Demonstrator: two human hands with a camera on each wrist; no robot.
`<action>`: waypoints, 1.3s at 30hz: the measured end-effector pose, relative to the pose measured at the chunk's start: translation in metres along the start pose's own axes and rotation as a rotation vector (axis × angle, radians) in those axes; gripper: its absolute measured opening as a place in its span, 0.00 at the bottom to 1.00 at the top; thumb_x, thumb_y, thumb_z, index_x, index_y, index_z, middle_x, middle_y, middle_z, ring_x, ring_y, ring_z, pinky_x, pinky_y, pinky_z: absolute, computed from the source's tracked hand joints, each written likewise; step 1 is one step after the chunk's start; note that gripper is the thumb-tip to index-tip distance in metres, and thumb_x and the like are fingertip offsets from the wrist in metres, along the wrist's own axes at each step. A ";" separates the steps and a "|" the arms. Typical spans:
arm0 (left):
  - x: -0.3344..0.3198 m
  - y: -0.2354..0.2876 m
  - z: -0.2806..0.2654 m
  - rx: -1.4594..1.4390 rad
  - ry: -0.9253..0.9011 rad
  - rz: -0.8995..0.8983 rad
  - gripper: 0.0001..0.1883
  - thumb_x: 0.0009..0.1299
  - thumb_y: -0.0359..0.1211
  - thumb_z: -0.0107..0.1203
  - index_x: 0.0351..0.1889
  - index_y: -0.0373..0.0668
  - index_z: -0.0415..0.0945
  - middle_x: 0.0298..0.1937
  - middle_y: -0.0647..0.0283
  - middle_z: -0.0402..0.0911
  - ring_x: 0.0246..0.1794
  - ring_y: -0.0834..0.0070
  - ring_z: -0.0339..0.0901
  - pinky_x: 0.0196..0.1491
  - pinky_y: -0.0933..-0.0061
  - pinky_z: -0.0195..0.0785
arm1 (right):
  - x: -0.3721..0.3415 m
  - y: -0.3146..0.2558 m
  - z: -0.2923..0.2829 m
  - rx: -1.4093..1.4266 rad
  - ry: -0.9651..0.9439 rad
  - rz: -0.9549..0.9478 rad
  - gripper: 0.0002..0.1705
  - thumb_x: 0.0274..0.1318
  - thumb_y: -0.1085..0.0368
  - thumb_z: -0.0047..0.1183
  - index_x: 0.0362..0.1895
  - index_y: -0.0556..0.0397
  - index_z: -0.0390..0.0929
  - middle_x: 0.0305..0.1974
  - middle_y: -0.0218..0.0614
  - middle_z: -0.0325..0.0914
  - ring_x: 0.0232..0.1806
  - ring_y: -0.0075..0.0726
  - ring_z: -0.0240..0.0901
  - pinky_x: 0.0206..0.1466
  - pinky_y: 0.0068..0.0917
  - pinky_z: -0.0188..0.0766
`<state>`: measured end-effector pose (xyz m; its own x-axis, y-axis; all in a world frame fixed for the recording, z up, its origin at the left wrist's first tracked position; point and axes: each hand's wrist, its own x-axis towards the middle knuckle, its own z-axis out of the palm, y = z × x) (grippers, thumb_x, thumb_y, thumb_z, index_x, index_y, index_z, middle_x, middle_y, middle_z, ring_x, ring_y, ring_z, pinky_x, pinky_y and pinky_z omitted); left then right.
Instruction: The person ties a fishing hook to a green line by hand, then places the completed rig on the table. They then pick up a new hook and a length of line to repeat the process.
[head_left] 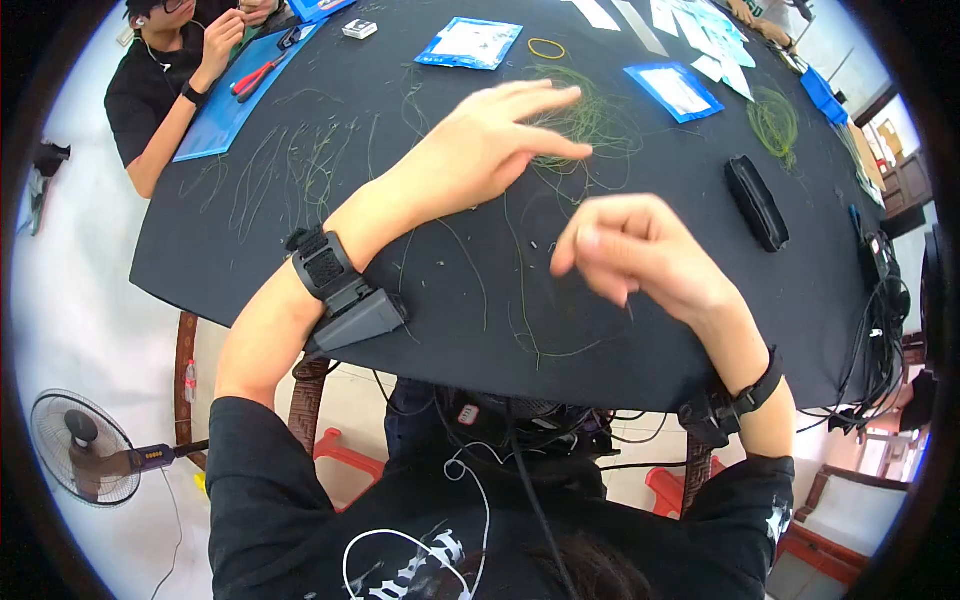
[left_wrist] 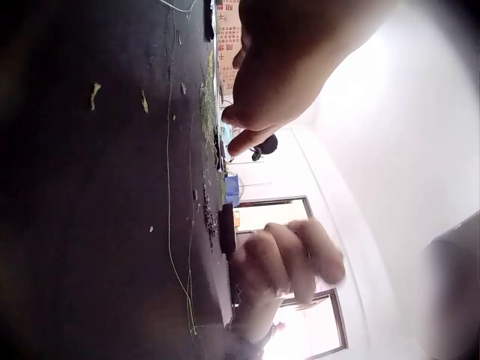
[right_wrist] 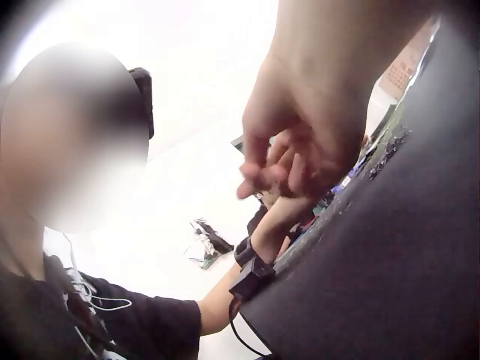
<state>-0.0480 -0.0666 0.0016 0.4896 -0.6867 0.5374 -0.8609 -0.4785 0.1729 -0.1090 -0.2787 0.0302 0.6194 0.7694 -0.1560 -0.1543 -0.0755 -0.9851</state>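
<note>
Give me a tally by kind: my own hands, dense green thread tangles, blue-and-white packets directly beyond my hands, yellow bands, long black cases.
Your hands: 2
Dense green thread tangles, loose strands excluded: 2
Blue-and-white packets: 2
Yellow band: 1
Long black case: 1
Total: 8

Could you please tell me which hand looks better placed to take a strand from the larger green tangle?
Probably the left hand: in the head view its outstretched fingers overlap the larger green tangle, while the right hand lies short of it, fingers curled.
</note>
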 end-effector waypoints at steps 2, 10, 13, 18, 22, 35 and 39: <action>0.004 0.008 -0.008 0.004 0.057 -0.011 0.22 0.58 0.21 0.52 0.49 0.54 0.77 0.61 0.59 0.67 0.63 0.61 0.62 0.64 0.61 0.53 | 0.004 0.008 -0.006 -0.004 0.094 -0.066 0.17 0.61 0.55 0.45 0.37 0.57 0.77 0.16 0.21 0.63 0.18 0.12 0.56 0.20 0.12 0.49; 0.007 0.021 -0.022 -0.722 0.040 -0.028 0.09 0.55 0.21 0.58 0.35 0.37 0.80 0.38 0.61 0.79 0.41 0.75 0.75 0.46 0.75 0.66 | 0.004 0.013 -0.008 0.190 0.157 -0.123 0.17 0.62 0.55 0.44 0.35 0.56 0.75 0.16 0.19 0.59 0.18 0.11 0.48 0.20 0.13 0.43; 0.006 0.024 -0.024 -0.862 0.121 -0.130 0.06 0.55 0.21 0.59 0.31 0.35 0.81 0.36 0.60 0.79 0.38 0.76 0.75 0.42 0.77 0.67 | 0.004 0.011 -0.008 0.058 0.115 -0.041 0.17 0.61 0.54 0.45 0.34 0.55 0.76 0.17 0.20 0.61 0.18 0.11 0.51 0.21 0.13 0.45; 0.005 0.027 -0.020 -1.025 0.228 -0.287 0.15 0.72 0.37 0.46 0.41 0.34 0.77 0.32 0.62 0.79 0.35 0.78 0.75 0.43 0.77 0.69 | 0.004 0.007 -0.001 -0.181 -0.025 0.003 0.14 0.60 0.60 0.47 0.31 0.58 0.77 0.18 0.24 0.67 0.19 0.15 0.57 0.22 0.15 0.53; 0.006 0.040 -0.022 -1.169 0.296 -0.414 0.16 0.72 0.39 0.45 0.39 0.34 0.77 0.24 0.65 0.76 0.26 0.81 0.73 0.35 0.80 0.68 | 0.005 0.005 0.000 -0.303 -0.188 0.007 0.12 0.58 0.63 0.48 0.34 0.60 0.78 0.24 0.28 0.75 0.23 0.18 0.65 0.29 0.18 0.63; 0.000 0.046 -0.021 -1.052 -0.164 -0.561 0.13 0.69 0.36 0.51 0.35 0.36 0.79 0.16 0.69 0.74 0.15 0.87 0.69 0.19 0.87 0.59 | 0.009 0.008 0.000 -0.165 0.447 -0.331 0.14 0.57 0.59 0.53 0.42 0.55 0.75 0.28 0.28 0.73 0.27 0.17 0.66 0.28 0.14 0.61; 0.001 0.046 -0.022 -1.038 -0.263 -0.529 0.13 0.70 0.37 0.49 0.37 0.36 0.78 0.18 0.68 0.76 0.17 0.86 0.72 0.21 0.87 0.61 | 0.010 0.012 -0.002 -0.124 0.423 -0.533 0.09 0.56 0.65 0.53 0.38 0.58 0.76 0.37 0.35 0.73 0.33 0.23 0.69 0.37 0.22 0.67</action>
<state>-0.0900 -0.0777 0.0282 0.7264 -0.6864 0.0339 -0.1851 -0.1479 0.9715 -0.1031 -0.2733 0.0167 0.8370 0.4101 0.3623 0.3285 0.1529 -0.9320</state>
